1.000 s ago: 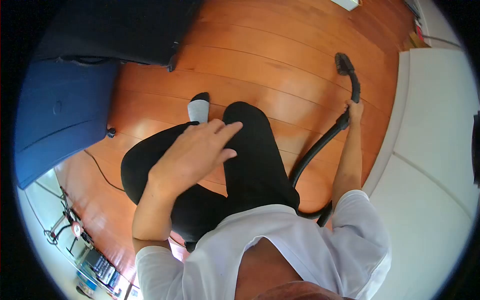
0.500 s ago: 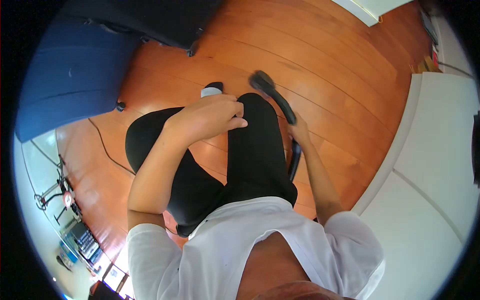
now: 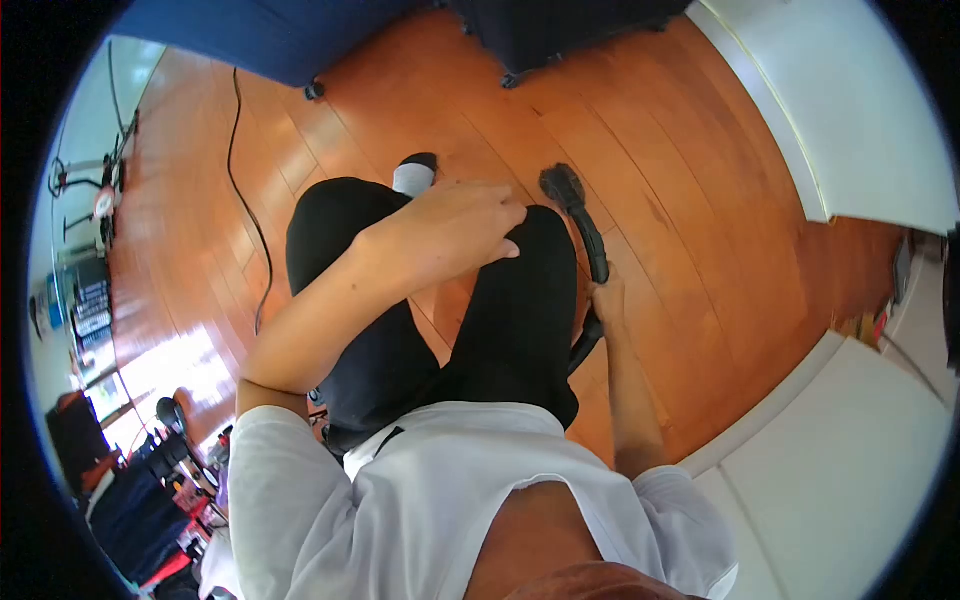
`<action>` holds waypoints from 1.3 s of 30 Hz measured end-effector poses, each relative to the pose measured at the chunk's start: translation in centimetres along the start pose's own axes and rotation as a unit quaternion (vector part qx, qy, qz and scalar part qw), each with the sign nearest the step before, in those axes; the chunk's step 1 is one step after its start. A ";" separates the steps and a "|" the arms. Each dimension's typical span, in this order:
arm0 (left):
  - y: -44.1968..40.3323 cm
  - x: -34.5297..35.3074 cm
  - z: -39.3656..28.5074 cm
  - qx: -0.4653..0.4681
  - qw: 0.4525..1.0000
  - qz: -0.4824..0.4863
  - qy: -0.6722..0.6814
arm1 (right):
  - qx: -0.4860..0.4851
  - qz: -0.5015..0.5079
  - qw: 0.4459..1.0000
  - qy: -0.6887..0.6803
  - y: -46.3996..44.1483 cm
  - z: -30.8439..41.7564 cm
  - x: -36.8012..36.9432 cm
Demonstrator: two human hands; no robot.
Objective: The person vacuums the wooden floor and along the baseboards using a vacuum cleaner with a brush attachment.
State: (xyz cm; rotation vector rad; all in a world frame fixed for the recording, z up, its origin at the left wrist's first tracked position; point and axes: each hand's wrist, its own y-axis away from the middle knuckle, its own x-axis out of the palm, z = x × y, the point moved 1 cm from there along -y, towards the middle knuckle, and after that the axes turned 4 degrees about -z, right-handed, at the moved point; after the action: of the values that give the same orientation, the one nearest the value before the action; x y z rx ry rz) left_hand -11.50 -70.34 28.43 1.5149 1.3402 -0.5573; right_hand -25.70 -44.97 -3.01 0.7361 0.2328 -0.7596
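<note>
My right hand (image 3: 608, 298) is closed around the black handle (image 3: 590, 245) of a vacuum hose, to the right of my knee. At the handle's upper end, a dark brush head (image 3: 562, 186) rests on or just above the wooden floor; which of the two is unclear. Below the hand, the hose (image 3: 588, 345) runs down beside my thigh and out of sight. My left hand (image 3: 465, 230) lies over the inner side of my right knee (image 3: 545, 235), palm down, fingers loosely bent, thumb apart, with nothing seen in it.
A blue item on casters (image 3: 290, 45) and a black one (image 3: 560, 35) stand ahead. A cable (image 3: 240, 190) crosses the floor (image 3: 690, 290) at the left. White furniture (image 3: 840, 430) is at the right, with a white panel (image 3: 830, 110) above it. Mixed belongings (image 3: 150, 490) fill the lower left.
My right hand has brought the hose handle and brush inward, close to my knee. The view has turned, shifting the furniture. My left hand has moved right, its fingers now more bent.
</note>
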 end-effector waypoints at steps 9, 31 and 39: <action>1.2 -1.2 3.3 -0.050 0.990 0.028 0.126 | -0.039 0.094 0.995 0.012 -14.8 13.1 10.7; 6.0 -4.3 16.6 -0.237 0.966 -0.002 0.103 | -0.175 0.020 0.981 0.083 -19.3 13.4 19.9; 5.1 -5.7 17.0 -0.108 0.985 -0.024 0.129 | -0.087 0.069 0.992 0.057 -23.1 23.4 23.3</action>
State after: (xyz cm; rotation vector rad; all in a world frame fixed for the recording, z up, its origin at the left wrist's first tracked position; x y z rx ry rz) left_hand -3.89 -87.34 28.38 1.4118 1.5843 -0.2406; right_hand -26.66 -84.95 -8.32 0.6232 0.3433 -0.5588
